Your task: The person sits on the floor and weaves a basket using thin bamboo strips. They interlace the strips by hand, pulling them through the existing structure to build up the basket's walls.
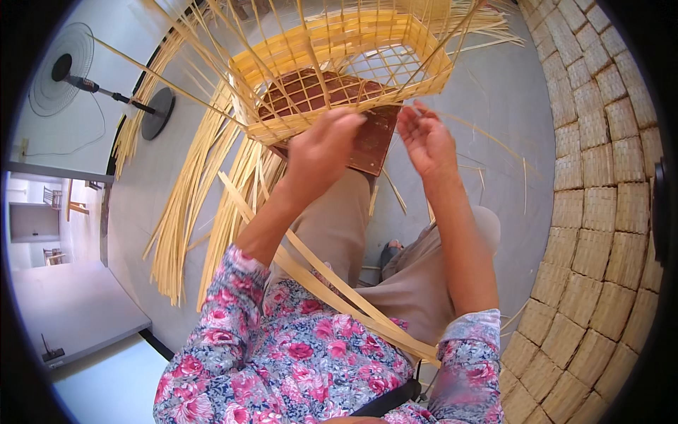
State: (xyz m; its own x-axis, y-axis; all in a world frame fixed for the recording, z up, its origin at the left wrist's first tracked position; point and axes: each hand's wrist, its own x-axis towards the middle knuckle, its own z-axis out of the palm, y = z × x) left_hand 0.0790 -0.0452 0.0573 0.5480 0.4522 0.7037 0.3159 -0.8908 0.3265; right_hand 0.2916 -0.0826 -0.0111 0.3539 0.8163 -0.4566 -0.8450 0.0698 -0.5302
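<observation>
A partly woven bamboo basket with an open-lattice bottom sits before me, long stakes rising from its sides. Under it lies a reddish-brown wooden board, close to my knees. My left hand is at the basket's near side with its fingers curled; it is blurred, and what lies inside the fingers is hidden. At the near right corner, my right hand has its palm turned up and its fingertips pinched on a thin pale strip, which trails off to the right in a blurred arc. Two flat bamboo strips lie across my lap.
Bundles of split bamboo strips spread over the grey floor to the left, with more strips behind the basket. A pedestal fan stands at far left. Stacked woven bamboo pieces line the right side.
</observation>
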